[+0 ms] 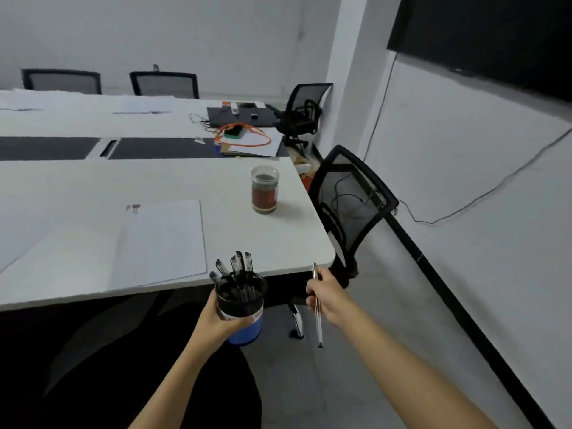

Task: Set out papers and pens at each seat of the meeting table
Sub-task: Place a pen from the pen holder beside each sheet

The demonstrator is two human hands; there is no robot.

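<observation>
With the left hand (216,317) gripping the pen cup (243,308) upright, the right hand (325,300), pinching one pen (317,314), should lay it beside the paper (161,239).

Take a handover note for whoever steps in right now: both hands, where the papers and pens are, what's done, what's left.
Left hand: grips the pen holder, loaded with pens, just below the table edge.
Right hand: holds a single pen, off the table corner.
Done: a sheet lies at the near seat; far sheets lie before the far chairs.
Left: no pen shows by the near sheet, so the single pen probably goes there. Whether the far sheets have pens is too blurred to tell.
</observation>
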